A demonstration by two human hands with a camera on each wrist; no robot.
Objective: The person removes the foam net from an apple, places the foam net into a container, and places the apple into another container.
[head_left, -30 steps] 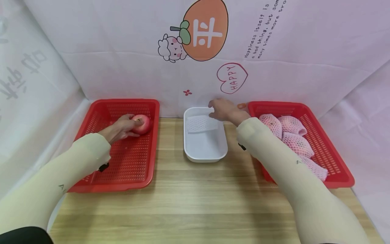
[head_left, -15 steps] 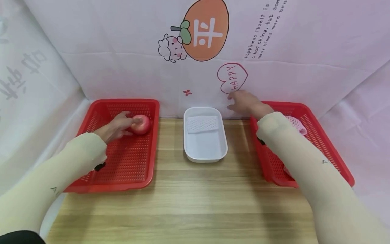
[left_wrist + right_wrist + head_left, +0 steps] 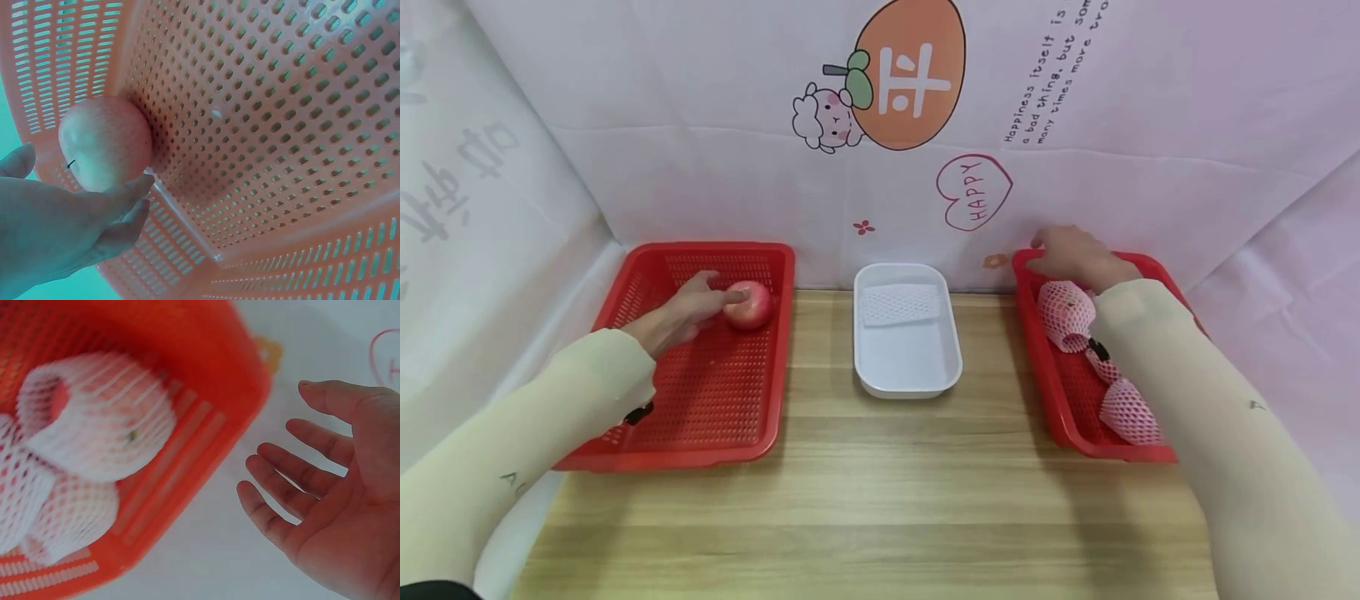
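Observation:
A lone apple [image 3: 749,305] lies in the far right corner of the left red basket [image 3: 782,358]. Beside it is my left hand [image 3: 69,219], fingers loosely extended and thumb apart, not wrapped round the fruit. My right hand [image 3: 350,481] hovers over the far left corner of the right red basket [image 3: 1051,392], its fingers spread and holding nothing. Several apples in pink foam-net sleeves lie in that basket, among them a sleeved apple [image 3: 106,415] near my right hand. My right forearm covers part of them in the head view.
Between the baskets stands a white plastic tray [image 3: 910,358] with an empty white foam net [image 3: 900,305] lying flat at its far end. A printed white cloth [image 3: 730,183] hangs right behind. The wooden table [image 3: 865,500] extends toward me.
My right hand has moved right, from the tray's far edge to above the right basket. My left hand has loosened from the apple and drawn back slightly left; the apple stays in its corner.

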